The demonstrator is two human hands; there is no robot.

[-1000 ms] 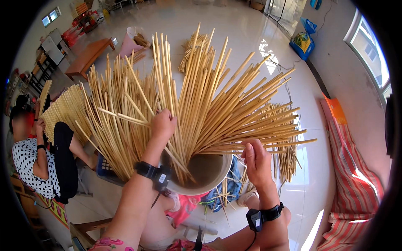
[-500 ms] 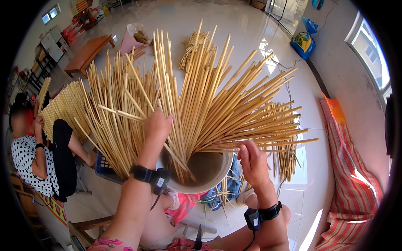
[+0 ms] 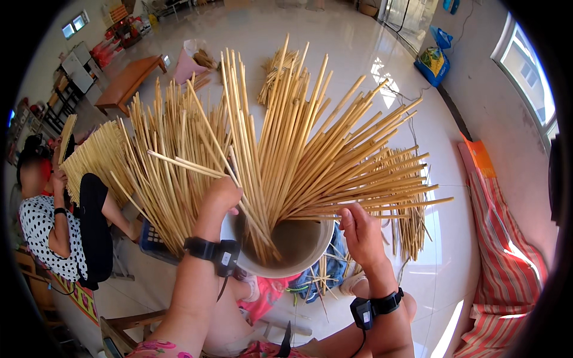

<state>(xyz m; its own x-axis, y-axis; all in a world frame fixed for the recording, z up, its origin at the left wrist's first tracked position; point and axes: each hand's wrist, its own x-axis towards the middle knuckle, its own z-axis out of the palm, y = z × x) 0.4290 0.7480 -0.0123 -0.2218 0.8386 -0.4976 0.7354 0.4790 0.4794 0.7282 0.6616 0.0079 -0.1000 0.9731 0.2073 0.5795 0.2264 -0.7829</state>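
Note:
A dense fan of long straw-coloured stalks (image 3: 286, 155) stands in a round, pale bucket (image 3: 327, 243) in front of me, with murky liquid inside it. My left hand (image 3: 221, 197) is closed at the bucket's left edge, with a few pale stalks (image 3: 185, 164) sticking out of it toward the upper left. Its fingertips are partly hidden. To the right of the rim, my right hand (image 3: 362, 234) is curled with thumb and forefinger pinched together, beside the lowest stalks of the fan. What lies in that pinch, if anything, is too small to tell.
At the left, a seated person (image 3: 57, 227) handles a woven stalk mat (image 3: 95, 155). A blue plastic basket (image 3: 156, 240) stands left of the bucket. More stalks (image 3: 412, 221) lie on the floor at the right, near a striped cloth (image 3: 501, 238). A low brown table (image 3: 131, 80) stands farther back.
My left hand has come down toward the bucket rim and turned, its thumb now lower. The pale stalks at it have shifted slightly right. My right hand has stayed nearly in place.

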